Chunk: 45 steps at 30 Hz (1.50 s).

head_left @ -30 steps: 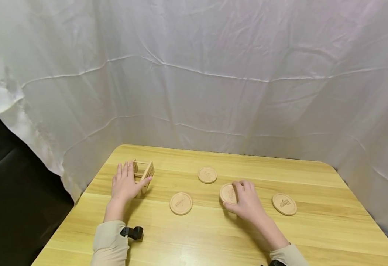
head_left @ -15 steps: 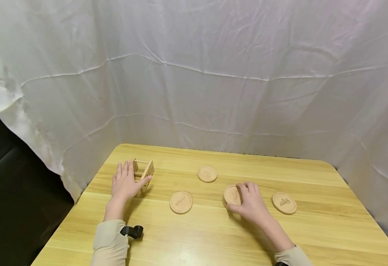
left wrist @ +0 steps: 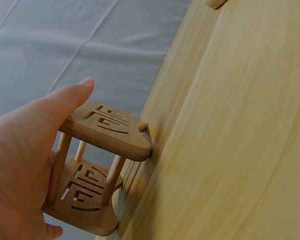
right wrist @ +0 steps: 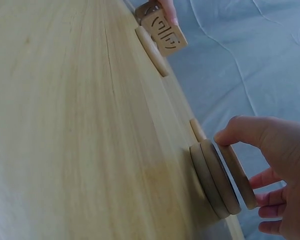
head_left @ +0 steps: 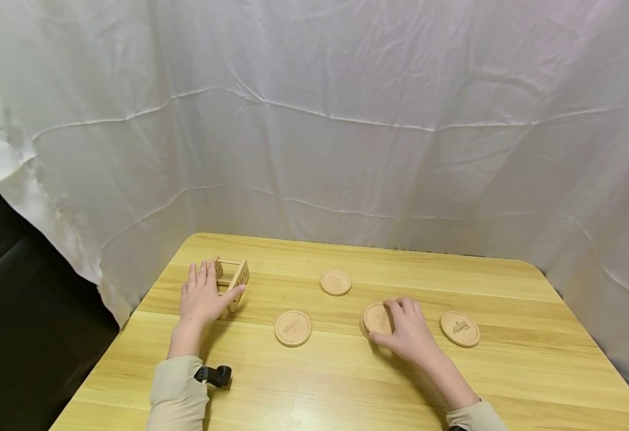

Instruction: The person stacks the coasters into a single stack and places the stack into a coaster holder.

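My left hand [head_left: 200,299] grips a small wooden coaster holder [head_left: 242,276] at the table's far left. In the left wrist view its thumb lies along one cut-out end plate [left wrist: 102,125] and the fingers are behind, mostly hidden. Between thumb and fingertips, my right hand [head_left: 412,334] pinches a round wooden coaster [head_left: 377,318] by its edge. The right wrist view has this held coaster [right wrist: 237,176] just over two stacked coasters [right wrist: 214,177], a narrow gap showing between.
Single coasters lie flat on the wooden table [head_left: 303,389]: one at the back [head_left: 336,282], one left of the stack [head_left: 292,328] and one to its right [head_left: 460,329]. A pale curtain [head_left: 314,149] hangs behind the table's far edge.
My right hand has shifted slightly right and toward me with its coaster, which now lines up more closely over the stack. The left hand and the holder stay put.
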Available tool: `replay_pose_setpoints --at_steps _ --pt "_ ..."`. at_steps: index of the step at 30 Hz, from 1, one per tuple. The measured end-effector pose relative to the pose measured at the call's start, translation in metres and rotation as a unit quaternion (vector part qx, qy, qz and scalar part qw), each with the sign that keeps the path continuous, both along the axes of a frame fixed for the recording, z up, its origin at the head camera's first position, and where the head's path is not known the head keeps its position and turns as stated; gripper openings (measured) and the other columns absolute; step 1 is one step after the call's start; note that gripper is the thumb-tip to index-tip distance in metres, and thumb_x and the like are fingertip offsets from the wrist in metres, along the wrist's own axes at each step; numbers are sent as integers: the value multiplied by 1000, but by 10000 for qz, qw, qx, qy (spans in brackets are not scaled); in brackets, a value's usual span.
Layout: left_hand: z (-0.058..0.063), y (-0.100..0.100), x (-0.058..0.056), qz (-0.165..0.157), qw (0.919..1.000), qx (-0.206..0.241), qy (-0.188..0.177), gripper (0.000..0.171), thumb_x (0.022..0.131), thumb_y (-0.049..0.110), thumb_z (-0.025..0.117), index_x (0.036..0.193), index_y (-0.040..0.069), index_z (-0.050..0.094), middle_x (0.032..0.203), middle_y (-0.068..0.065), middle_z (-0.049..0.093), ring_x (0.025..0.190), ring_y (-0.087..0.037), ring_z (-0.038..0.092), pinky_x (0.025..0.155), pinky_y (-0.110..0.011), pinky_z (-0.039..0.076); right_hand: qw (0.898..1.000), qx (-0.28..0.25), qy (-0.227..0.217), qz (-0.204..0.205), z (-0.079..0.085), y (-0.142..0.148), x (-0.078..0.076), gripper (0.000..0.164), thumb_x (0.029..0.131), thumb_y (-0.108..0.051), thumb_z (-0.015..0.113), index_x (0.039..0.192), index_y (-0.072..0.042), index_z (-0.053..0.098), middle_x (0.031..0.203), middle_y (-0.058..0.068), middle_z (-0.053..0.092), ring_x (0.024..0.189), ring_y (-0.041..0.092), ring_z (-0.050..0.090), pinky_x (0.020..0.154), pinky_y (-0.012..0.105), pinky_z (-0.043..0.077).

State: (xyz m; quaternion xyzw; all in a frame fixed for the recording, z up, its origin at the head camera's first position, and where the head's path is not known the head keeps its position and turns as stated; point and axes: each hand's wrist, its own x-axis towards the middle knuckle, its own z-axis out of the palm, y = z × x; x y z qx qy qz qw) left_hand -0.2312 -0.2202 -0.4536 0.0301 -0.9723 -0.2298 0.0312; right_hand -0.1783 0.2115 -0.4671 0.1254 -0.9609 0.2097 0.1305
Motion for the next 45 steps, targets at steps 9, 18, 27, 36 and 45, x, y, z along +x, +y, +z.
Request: replay_pose_setpoints --at_steps 9,18,27,36,45 --pt "0 1 0 11 10000 -17 26 109 88 70 49 156 4 -6 162 -24 -5 149 -44 -13 117 -68 -2 9999 -23 -124 -30 1 0 -1 74 66 -40 80 123 2 58 114 20 54 113 38 46 95 53 46" --pt "1 0 0 8 10000 -43 16 111 87 71 49 156 2 -5 162 -24 -5 149 -45 -12 117 -68 -2 9997 -24 -222 -39 0 -1 -2 74 67 -38 80 125 3 57 114 21 54 115 39 45 97 55 45" --pt "1 0 0 -5 10000 -48 -6 112 86 74 46 156 4 -7 162 -23 -5 149 -44 -14 117 -68 -3 9997 -34 -256 -49 -3 -1 -3 75 68 -40 79 126 2 57 116 21 54 115 38 45 97 55 44" --pt "0 0 1 -8 10000 -42 17 111 87 73 46 156 3 -5 163 -23 -5 149 -45 -12 117 -68 -2 9998 3 -173 5 -5 0 -4 75 68 -41 79 126 2 57 116 21 54 115 39 45 96 55 45" --pt "1 1 1 -19 10000 25 8 110 88 71 49 156 2 -4 162 -24 -5 149 -45 -13 117 -69 -2 9999 11 -97 51 -5 1 -3 75 70 -42 79 126 3 57 117 22 54 116 41 45 98 57 44"
